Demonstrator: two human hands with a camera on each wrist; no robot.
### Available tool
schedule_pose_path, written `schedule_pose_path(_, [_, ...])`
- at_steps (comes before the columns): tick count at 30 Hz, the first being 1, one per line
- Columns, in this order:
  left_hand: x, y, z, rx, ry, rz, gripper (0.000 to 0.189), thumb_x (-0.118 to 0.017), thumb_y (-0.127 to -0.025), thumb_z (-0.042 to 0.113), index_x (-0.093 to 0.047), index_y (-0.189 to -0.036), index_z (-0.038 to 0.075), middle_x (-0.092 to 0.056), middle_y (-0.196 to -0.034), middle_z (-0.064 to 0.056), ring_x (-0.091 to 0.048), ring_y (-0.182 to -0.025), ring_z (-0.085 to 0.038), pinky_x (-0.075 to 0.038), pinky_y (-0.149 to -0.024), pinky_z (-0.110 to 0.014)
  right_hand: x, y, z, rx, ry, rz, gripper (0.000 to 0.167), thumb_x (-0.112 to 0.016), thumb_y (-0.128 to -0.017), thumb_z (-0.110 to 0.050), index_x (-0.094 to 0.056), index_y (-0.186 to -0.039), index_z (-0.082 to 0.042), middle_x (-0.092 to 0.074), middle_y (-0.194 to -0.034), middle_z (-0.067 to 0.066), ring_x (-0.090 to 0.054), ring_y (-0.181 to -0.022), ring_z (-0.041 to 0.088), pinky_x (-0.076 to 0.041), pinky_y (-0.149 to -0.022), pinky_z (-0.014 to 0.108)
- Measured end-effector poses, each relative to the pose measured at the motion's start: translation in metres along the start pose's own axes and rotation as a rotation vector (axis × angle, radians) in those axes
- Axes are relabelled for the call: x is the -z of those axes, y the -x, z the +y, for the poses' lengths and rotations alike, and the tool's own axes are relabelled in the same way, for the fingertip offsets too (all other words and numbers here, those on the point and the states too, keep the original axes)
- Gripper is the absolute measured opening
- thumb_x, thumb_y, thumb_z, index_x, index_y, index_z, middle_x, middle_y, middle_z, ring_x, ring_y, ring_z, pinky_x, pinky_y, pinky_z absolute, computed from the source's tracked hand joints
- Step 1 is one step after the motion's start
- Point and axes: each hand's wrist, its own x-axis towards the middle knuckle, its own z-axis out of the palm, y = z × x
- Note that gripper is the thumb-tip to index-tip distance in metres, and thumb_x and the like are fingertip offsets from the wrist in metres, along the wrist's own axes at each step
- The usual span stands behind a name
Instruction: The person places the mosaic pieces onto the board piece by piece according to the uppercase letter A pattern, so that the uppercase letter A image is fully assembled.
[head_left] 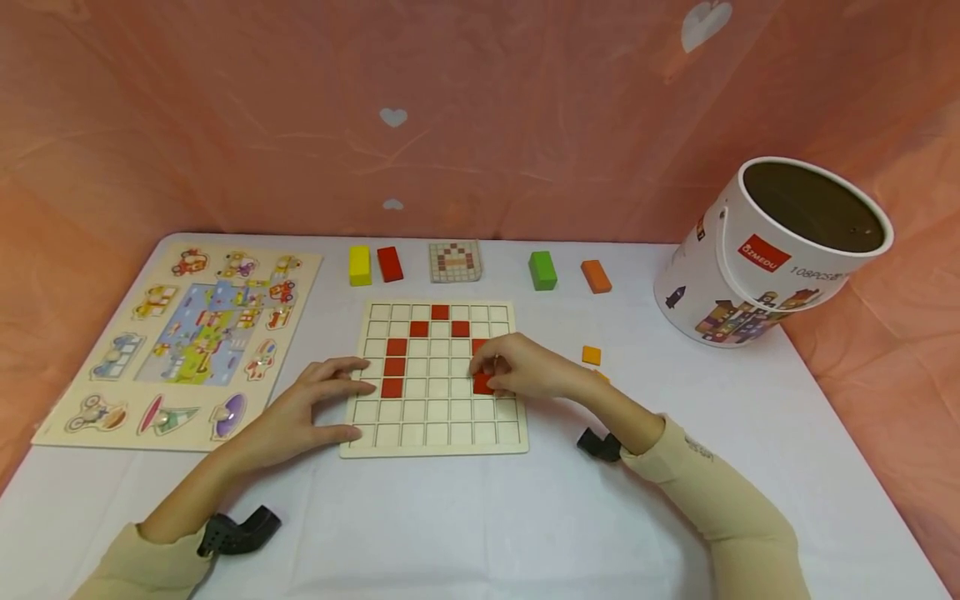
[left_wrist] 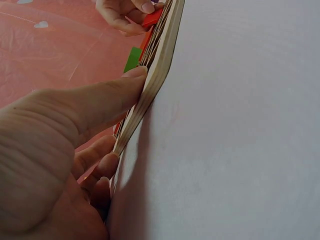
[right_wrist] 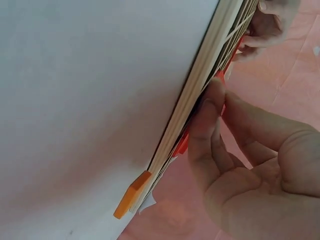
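A square wooden grid board point(head_left: 435, 433) lies flat on the table, with several red square tiles point(head_left: 394, 367) set in its cells in a peaked outline. My right hand point(head_left: 521, 367) is over the right side of the board. Its thumb and fingers pinch a red tile point(head_left: 482, 384), partly hidden by the fingertips. Another red tile point(head_left: 478, 343) shows just above those fingers. My left hand point(head_left: 296, 412) touches the board's left edge with extended fingers; in the left wrist view the thumb point(left_wrist: 110, 97) presses against the board's side.
Behind the board stand yellow point(head_left: 360, 266), red point(head_left: 390, 264), green point(head_left: 542, 271) and orange point(head_left: 596, 277) blocks and a small pattern card point(head_left: 455, 261). An orange tile point(head_left: 591, 356) lies right of the board. A picture puzzle point(head_left: 60, 392) is at left, a white bucket point(head_left: 693, 292) at right.
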Motion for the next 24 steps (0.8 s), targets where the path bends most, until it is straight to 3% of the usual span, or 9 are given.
schedule_pose_path(6, [0.000, 0.000, 0.001, 0.008, 0.002, -0.003, 0.050, -0.084, -0.080, 0.020, -0.068, -0.125, 0.008, -0.042, -0.149, -0.010, -0.035, -0.134, -0.035, -0.029, -0.105, -0.061, -0.005, 0.014, -0.010, 0.022, 0.205, 0.110, 0.023, -0.067, -0.090, 0.002, -0.071, -0.112, -0.002, -0.061, -0.098, 0.004, -0.053, -0.086, 0.018, -0.048, -0.074, 0.028])
schedule_pose_path(9, [0.000, 0.000, 0.000, 0.008, -0.001, -0.002, 0.050, -0.084, -0.080, 0.021, -0.068, -0.126, 0.009, -0.042, -0.150, -0.009, -0.036, -0.134, -0.034, -0.030, -0.105, -0.061, -0.010, 0.029, -0.019, 0.015, 0.397, 0.125, 0.032, -0.069, -0.094, -0.016, -0.067, -0.124, -0.005, -0.059, -0.123, 0.010, -0.053, -0.111, 0.026, -0.047, -0.091, 0.040])
schedule_pose_path(12, [0.000, 0.000, 0.000, 0.007, -0.005, -0.003, 0.050, -0.084, -0.080, 0.021, -0.068, -0.126, 0.009, -0.042, -0.150, -0.009, -0.036, -0.134, -0.034, -0.030, -0.105, -0.061, -0.016, 0.046, -0.024, 0.012, 0.600, 0.054, 0.060, -0.068, -0.094, -0.040, -0.054, -0.143, -0.008, -0.041, -0.153, 0.013, -0.029, -0.142, 0.036, -0.030, -0.109, 0.057])
schedule_pose_path(14, [0.001, 0.000, 0.000, 0.008, -0.005, -0.002, 0.050, -0.084, -0.080, 0.021, -0.068, -0.126, 0.009, -0.042, -0.150, -0.009, -0.036, -0.134, -0.034, -0.030, -0.105, -0.061, -0.021, 0.056, -0.024, 0.004, 0.667, -0.021, 0.074, -0.063, -0.093, -0.051, -0.042, -0.152, -0.011, -0.026, -0.163, 0.009, -0.011, -0.150, 0.037, -0.016, -0.114, 0.064])
schedule_pose_path(18, [0.000, 0.000, 0.000, 0.007, -0.001, 0.000, 0.050, -0.084, -0.080, 0.022, -0.068, -0.126, 0.010, -0.042, -0.150, -0.009, -0.036, -0.134, -0.034, -0.029, -0.105, -0.061, -0.030, 0.067, -0.023, -0.026, 0.648, -0.099, 0.086, -0.059, -0.092, -0.060, -0.029, -0.158, -0.013, -0.016, -0.166, 0.001, 0.000, -0.152, 0.034, -0.002, -0.115, 0.065])
schedule_pose_path(24, [0.000, 0.000, 0.001, 0.006, 0.000, 0.000, 0.050, -0.084, -0.080, 0.023, -0.068, -0.126, 0.011, -0.042, -0.150, -0.008, -0.036, -0.133, -0.032, -0.030, -0.105, -0.061, -0.031, 0.073, -0.019, -0.028, 0.585, -0.104, 0.086, -0.060, -0.093, -0.059, -0.029, -0.157, -0.012, -0.016, -0.166, -0.001, -0.003, -0.152, 0.031, -0.002, -0.116, 0.063])
